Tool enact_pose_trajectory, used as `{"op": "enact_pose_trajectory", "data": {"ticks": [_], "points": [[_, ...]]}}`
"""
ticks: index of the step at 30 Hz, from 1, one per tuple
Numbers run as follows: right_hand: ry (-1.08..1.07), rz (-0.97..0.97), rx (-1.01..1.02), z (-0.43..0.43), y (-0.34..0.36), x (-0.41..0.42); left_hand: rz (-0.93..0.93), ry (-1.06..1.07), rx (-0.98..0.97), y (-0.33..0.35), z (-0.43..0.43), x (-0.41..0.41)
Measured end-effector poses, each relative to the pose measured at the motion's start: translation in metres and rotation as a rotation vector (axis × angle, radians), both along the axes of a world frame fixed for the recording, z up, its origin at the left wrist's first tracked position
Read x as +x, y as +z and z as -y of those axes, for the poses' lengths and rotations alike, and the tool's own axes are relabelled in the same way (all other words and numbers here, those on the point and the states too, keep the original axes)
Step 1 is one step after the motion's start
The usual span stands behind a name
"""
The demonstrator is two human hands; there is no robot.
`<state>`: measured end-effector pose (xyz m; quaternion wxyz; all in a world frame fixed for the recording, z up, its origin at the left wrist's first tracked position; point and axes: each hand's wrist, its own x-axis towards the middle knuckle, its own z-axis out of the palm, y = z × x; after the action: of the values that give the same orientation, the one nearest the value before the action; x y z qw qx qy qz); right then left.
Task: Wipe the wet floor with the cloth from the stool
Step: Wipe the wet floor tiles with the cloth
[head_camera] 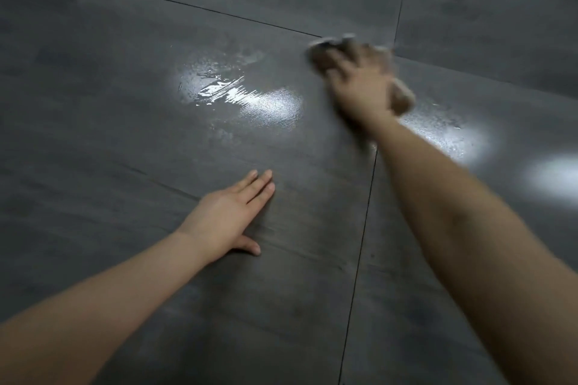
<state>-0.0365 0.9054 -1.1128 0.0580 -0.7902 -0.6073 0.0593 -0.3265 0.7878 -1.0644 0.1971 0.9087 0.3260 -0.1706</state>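
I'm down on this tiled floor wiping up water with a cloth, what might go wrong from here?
1. The puddle glistens to the left of the cloth under your right hand; strokes kept to that side may miss it.
2. Your left hand lies flat on the floor, on your side of the puddle; if water gets pushed toward it, it might slip.
3. The cloth looks bunched, so it may smear water rather than soak it up.
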Motion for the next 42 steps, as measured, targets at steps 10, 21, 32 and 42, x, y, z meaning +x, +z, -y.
{"op": "enact_pose_trajectory", "data": {"ticks": [10, 21, 32, 42], "points": [[0.077, -0.013, -0.037, 0.051, 0.003, -0.069, -0.066, 0.025, 0.036, 0.007, 0.005, 0.006], [-0.393, -0.019, -0.092, 0.236, 0.01, -0.01, -0.042, 0.368, 0.098, 0.036, 0.049, 0.0], [0.187, 0.024, 0.053, 0.343, 0.003, 0.032, 0.051, 0.356, 0.183, 0.055, 0.07, -0.003], [0.062, -0.059, -0.017, 0.194, 0.008, -0.126, -0.079, 0.429, 0.272, 0.06, 0.082, -0.031]]}}
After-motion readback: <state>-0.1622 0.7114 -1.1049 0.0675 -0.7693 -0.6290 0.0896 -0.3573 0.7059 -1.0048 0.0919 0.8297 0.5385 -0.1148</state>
